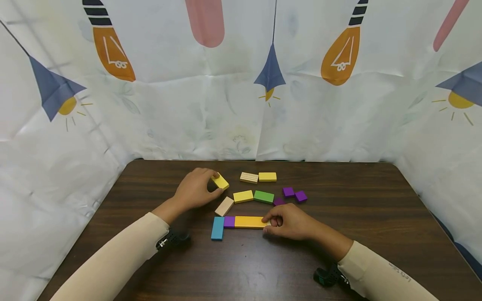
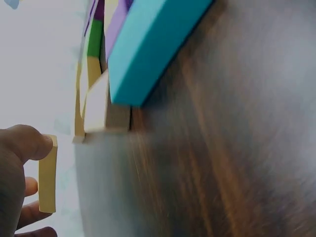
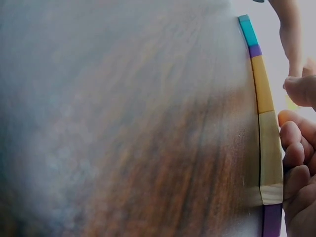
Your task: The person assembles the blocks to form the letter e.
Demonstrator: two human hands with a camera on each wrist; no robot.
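Observation:
My left hand (image 1: pixel 193 189) pinches a yellow block (image 1: pixel 221 182) at the left of the pieces; in the left wrist view the thumb lies on one end of it, lifted off the table. My right hand (image 1: pixel 293 221), fingers loosely curled, is at the right end of a row made of a blue block (image 1: pixel 217 228), a purple block (image 1: pixel 229 222) and a long yellow-orange block (image 1: pixel 249 222). Its fingers touch or lie close beside a plain wooden block (image 3: pixel 270 153) continuing this row, mostly hidden in the head view. The right thumb stands apart from it.
Behind the row lie a tilted plain block (image 1: pixel 224 206), a yellow block (image 1: pixel 243 196) and a green block (image 1: pixel 264 197). A striped wooden block (image 1: pixel 249 177) and another yellow block (image 1: pixel 267 177) are farther back. Small purple blocks (image 1: pixel 288 192) lie right. A patterned cloth (image 1: pixel 241 117) hangs behind the table.

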